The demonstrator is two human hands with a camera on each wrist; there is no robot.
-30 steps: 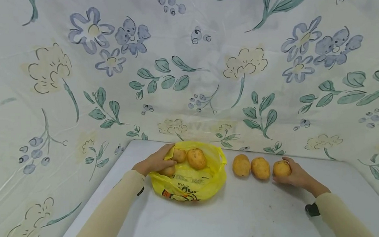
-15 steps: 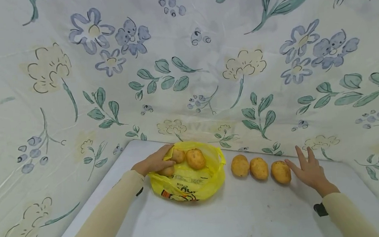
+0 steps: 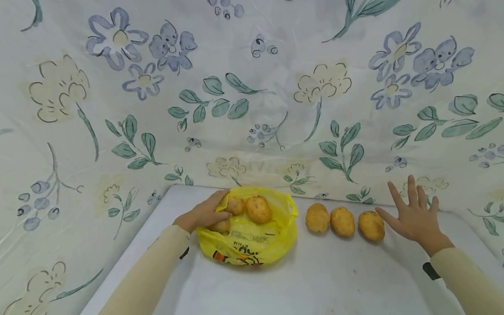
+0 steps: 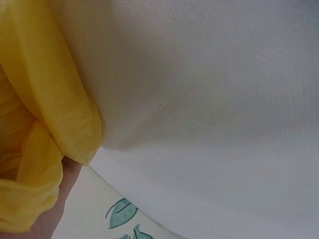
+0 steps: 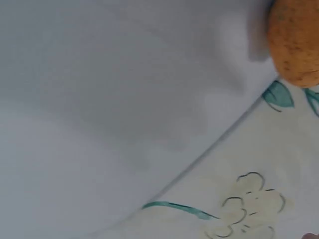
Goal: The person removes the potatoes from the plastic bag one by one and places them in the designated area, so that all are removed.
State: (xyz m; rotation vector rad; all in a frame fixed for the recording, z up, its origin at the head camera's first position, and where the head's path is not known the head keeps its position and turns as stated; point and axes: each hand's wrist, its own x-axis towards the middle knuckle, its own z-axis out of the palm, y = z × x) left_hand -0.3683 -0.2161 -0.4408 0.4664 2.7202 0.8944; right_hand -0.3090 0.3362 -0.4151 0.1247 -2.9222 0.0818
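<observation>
White table (image 3: 322, 289), floral cloth (image 3: 246, 80) draped behind it; on the table's far left lies a crumpled yellow plastic bag (image 3: 249, 238) with printed lettering, mouth open, three potatoes inside: one large (image 3: 258, 209), two smaller (image 3: 236, 205) (image 3: 219, 226) against the left hand (image 3: 203, 214), whose fingers curl over the bag's rim and grip it. Right of the bag, a row of three tan, speckled potatoes (image 3: 317, 218) (image 3: 342, 221) (image 3: 371, 225) lies on bare table. Right hand (image 3: 411, 217) hovers just beside the rightmost one, fingers spread wide, holding nothing.
</observation>
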